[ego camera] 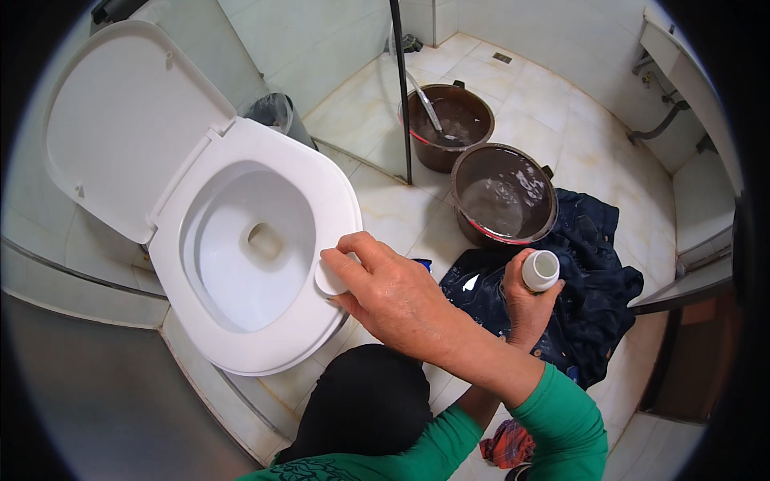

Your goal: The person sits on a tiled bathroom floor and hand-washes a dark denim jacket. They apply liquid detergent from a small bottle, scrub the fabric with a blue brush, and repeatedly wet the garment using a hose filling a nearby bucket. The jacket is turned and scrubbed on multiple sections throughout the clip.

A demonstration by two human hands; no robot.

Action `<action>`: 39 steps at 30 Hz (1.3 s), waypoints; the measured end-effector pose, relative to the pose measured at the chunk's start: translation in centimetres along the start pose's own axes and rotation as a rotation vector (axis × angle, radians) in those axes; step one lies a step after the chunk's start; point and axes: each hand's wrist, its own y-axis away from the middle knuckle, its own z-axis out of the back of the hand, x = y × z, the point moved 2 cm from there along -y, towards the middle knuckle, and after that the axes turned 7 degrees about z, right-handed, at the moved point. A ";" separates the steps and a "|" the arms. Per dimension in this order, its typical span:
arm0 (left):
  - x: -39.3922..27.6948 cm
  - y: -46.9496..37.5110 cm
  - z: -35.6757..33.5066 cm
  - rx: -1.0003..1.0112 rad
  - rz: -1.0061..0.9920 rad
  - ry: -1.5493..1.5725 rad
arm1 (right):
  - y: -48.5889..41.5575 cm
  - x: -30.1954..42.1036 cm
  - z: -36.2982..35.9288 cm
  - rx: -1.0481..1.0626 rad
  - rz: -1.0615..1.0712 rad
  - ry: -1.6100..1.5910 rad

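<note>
My forearms cross, the right one above the left. My right hand (391, 294) pinches a white round screw cap (332, 278) over the front rim of the white toilet seat (337, 198); whether the cap touches the seat I cannot tell. In my left hand (528, 306) is an uncapped white plastic bottle (541, 270), its mouth facing up towards me. Below that hand, dark navy wet clothing (595, 264) lies heaped on the tiled floor. The toilet bowl (246, 288) stands open, with its lid (132, 126) raised.
Two brown buckets of water, one nearer (460, 210) and one farther (445, 159), stand beyond the clothing; a hose (426, 105) runs into the farther one. A glass panel's dark edge (402, 90) rises beside them. A lined bin (292, 123) sits behind the toilet. Red checked cloth (510, 444) lies near me.
</note>
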 end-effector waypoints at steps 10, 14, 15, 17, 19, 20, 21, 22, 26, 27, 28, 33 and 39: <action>0.5 -0.5 0.7 0.094 0.055 -0.083 | 1.4 0.5 2.3 -0.162 -0.048 -0.094; 0.5 1.1 -0.2 0.251 0.118 -0.500 | 11.2 0.1 13.7 -0.377 -0.189 0.294; 0.8 1.9 -1.3 0.361 0.194 -0.657 | 14.7 0.5 17.1 -0.423 -0.232 0.453; 0.0 4.2 -2.8 0.644 0.147 -0.041 | 22.5 3.4 22.4 -0.393 -0.547 0.533; 0.2 9.5 -5.2 0.916 0.221 -0.147 | 29.7 8.5 25.4 -0.453 -0.782 0.560; 0.2 12.1 -6.3 1.045 0.268 -0.184 | 32.8 11.5 26.1 -0.505 -0.883 0.598; 0.2 14.6 -7.5 1.183 0.285 -0.164 | 35.7 14.6 26.5 -0.557 -0.982 0.634; 0.3 16.9 -8.6 1.305 0.297 -0.193 | 38.4 17.7 26.3 -0.651 -1.040 0.695; 0.6 24.4 -10.4 1.582 0.324 -0.285 | 47.8 28.4 22.0 -1.036 -1.289 0.861; 0.8 25.8 -10.3 1.642 0.350 -0.255 | 50.1 30.4 19.7 -1.145 -1.352 0.900; 1.3 27.1 -10.5 1.691 0.353 -0.302 | 52.6 31.8 17.6 -1.183 -1.397 0.906; 3.2 31.5 -11.1 1.859 0.277 -0.443 | 63.7 35.4 6.8 -1.354 -1.583 0.944; 5.9 31.2 -9.6 1.826 0.420 -0.647 | 63.7 37.2 -5.4 -1.280 -1.975 1.173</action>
